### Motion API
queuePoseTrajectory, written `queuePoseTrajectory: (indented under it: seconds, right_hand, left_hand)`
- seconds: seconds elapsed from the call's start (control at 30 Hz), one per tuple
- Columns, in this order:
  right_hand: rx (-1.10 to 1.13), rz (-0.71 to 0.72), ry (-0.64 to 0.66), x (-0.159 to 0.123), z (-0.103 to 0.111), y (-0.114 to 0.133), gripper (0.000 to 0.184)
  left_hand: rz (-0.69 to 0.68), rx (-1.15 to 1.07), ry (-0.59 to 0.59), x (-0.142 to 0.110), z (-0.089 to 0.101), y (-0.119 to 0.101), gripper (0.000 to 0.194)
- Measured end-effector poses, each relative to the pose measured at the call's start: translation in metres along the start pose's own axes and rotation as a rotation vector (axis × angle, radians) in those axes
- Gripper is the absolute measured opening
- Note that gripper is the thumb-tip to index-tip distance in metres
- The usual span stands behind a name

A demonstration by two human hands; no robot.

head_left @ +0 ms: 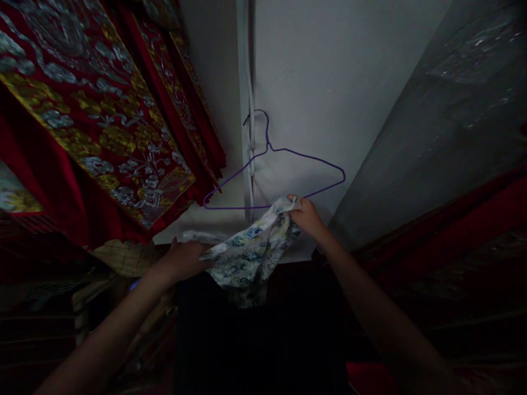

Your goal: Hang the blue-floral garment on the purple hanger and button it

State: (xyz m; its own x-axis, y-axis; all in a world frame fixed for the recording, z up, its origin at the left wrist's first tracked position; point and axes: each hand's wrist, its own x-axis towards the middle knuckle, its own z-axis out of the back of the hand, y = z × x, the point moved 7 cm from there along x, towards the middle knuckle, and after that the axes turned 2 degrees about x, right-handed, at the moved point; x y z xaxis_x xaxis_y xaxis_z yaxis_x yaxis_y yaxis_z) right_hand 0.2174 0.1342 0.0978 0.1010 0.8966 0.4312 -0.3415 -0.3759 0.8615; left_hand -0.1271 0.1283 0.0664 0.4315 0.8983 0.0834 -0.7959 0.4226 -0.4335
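At centre frame, the right hand is closed on the upper corner of a white cloth printed with a blue and yellow floral pattern, pinching it just beside the lower bar of a thin purple wire hanger. The left hand grips the opposite, lower edge of the same cloth, fingers curled around the fabric, so that the cloth is stretched slantwise between both hands and its loose middle sags downward. The hanger's hook is caught on a white vertical strip that runs down a plain white wall; the hanger hangs tilted, its right shoulder lower. Left of the hands, red hangings embroidered with gold and silver flower motifs slope across the view, several layered one behind another. Right of the hands, a grey sheet of plastic-like covering slants upward, with dark red fabric below it. Beneath the forearms the area is too dark to read. No writing or labels can be made out.
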Motion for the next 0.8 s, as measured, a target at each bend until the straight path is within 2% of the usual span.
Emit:
queuePoseTrajectory:
  seconds: [0.03, 0.13, 0.27, 0.37, 0.43, 0.5, 0.57, 0.63, 0.7, 0.77, 0.8]
  right_hand:
    - [-0.009, 0.009, 0.008, -0.003, 0.002, 0.004, 0.005]
    - [-0.056, 0.024, 0.008, -0.007, 0.011, 0.013, 0.005]
    - [-0.095, 0.045, 0.0, -0.009, 0.016, 0.023, 0.014]
    - [-0.026, 0.067, 0.067, -0.014, -0.002, 0.032, 0.014]
    - [0.042, 0.096, 0.129, -0.02, -0.022, 0.042, 0.011]
    - [0.095, 0.116, 0.175, -0.028, -0.04, 0.054, 0.005]
    - [0.122, 0.109, 0.19, -0.035, -0.047, 0.064, 0.021]
    - [0.128, 0.104, 0.085, -0.04, -0.032, 0.074, 0.053]
    - [0.109, 0.111, -0.164, -0.044, 0.008, 0.082, 0.079]
    - [0.057, 0.085, -0.392, -0.048, 0.058, 0.085, 0.083]
    - [0.024, 0.043, -0.43, -0.047, 0.079, 0.084, 0.075]
  left_hand:
    - [-0.071, 0.046, -0.006, 0.008, 0.009, -0.008, 0.023]
    - [-0.251, 0.06, -0.149, 0.03, 0.048, -0.035, 0.016]
    - [-0.352, 0.18, -0.268, 0.044, 0.089, -0.073, 0.02]
    - [-0.472, 0.229, -0.31, 0.052, 0.101, -0.105, 0.025]
    - [-0.505, 0.194, -0.383, 0.064, 0.106, -0.118, 0.019]
    - [-0.489, 0.106, -0.48, 0.082, 0.11, -0.116, 0.019]
    - [-0.491, 0.01, -0.511, 0.103, 0.109, -0.107, 0.033]
    - [-0.526, -0.033, -0.467, 0.121, 0.105, -0.097, 0.039]
    - [-0.555, -0.012, -0.434, 0.13, 0.104, -0.09, 0.039]
    - [-0.577, 0.035, -0.442, 0.129, 0.108, -0.087, 0.037]
    - [-0.59, 0.061, -0.447, 0.127, 0.111, -0.088, 0.037]
